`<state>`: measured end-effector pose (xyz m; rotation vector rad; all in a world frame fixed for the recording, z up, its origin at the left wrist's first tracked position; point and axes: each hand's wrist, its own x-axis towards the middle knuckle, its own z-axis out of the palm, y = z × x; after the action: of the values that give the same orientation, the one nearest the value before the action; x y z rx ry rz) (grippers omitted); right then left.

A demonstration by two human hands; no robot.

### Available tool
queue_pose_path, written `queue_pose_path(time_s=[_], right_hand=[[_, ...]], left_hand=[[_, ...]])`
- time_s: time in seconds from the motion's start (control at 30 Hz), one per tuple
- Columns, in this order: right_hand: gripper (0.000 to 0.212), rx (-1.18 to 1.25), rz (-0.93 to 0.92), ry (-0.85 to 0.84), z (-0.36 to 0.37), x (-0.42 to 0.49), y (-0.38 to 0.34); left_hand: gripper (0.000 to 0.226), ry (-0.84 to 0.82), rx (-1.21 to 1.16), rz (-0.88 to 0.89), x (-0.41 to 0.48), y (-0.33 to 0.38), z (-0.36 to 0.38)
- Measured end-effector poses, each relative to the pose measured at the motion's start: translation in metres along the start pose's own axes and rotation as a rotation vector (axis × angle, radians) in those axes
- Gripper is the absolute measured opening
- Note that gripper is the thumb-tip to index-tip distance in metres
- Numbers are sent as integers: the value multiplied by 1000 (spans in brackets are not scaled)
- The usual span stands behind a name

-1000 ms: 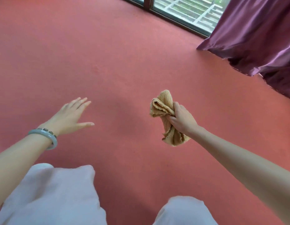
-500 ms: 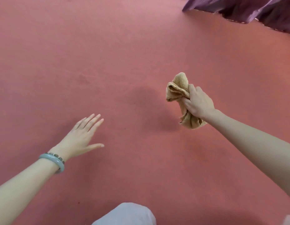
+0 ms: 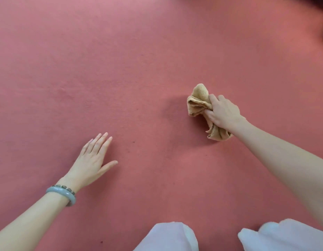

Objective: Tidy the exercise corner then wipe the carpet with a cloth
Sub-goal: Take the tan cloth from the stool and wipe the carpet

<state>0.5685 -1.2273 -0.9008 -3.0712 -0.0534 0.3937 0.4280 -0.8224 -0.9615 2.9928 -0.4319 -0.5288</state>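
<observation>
Two hands show in my head view over the red carpet (image 3: 120, 69). The left hand (image 3: 92, 160), with a pale green bracelet (image 3: 62, 193) at its wrist, is spread flat with straight fingers and the thumb out, low over the pile, though I cannot tell whether the palm bears on it. The right hand (image 3: 223, 113) grips the tan terry cloth (image 3: 198, 102) by its middle, fingers curled round the bunch, so one wad juts ahead of the knuckles and a tail hangs below the wrist, at or just above the carpet. I judge the wiping is about to begin. My worry is the grip: bunched like this, the cloth would meet the carpet only on a narrow fold and leave unwiped strips, and the loose tail could roll under the hand. A dark speck (image 3: 133, 143) just ahead of the left fingers could be missed. If I lean on the left palm, it may slide on the pile.
</observation>
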Motion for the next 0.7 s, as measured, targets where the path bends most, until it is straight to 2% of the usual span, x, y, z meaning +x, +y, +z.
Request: queue_pose_path(time_s=[0.07, 0.17, 0.3, 0.4, 0.5, 0.57, 0.7], right_hand=[[34, 6, -29, -1, 13, -7, -4], [36, -25, -209, 72, 41, -38, -35], [53, 10, -385, 81, 66, -96, -98], [43, 82, -625, -10, 75, -131, -144], [33, 173, -842, -255, 69, -129, -159], [40, 206, -801, -339, 55, -100, -149], [37, 224, -478, -239, 34, -20, -97]], left_hand=[[82, 17, 3, -34, -2, -2, 4], [82, 31, 6, -64, -5, 1, 9], [79, 83, -9, -107, -7, 9, 8], [75, 118, 10, -131, -8, 9, 9], [69, 223, -49, -268, -11, 1, 13], [72, 223, -117, -349, -14, -2, 13], [73, 171, -111, -369, -20, -3, 13]])
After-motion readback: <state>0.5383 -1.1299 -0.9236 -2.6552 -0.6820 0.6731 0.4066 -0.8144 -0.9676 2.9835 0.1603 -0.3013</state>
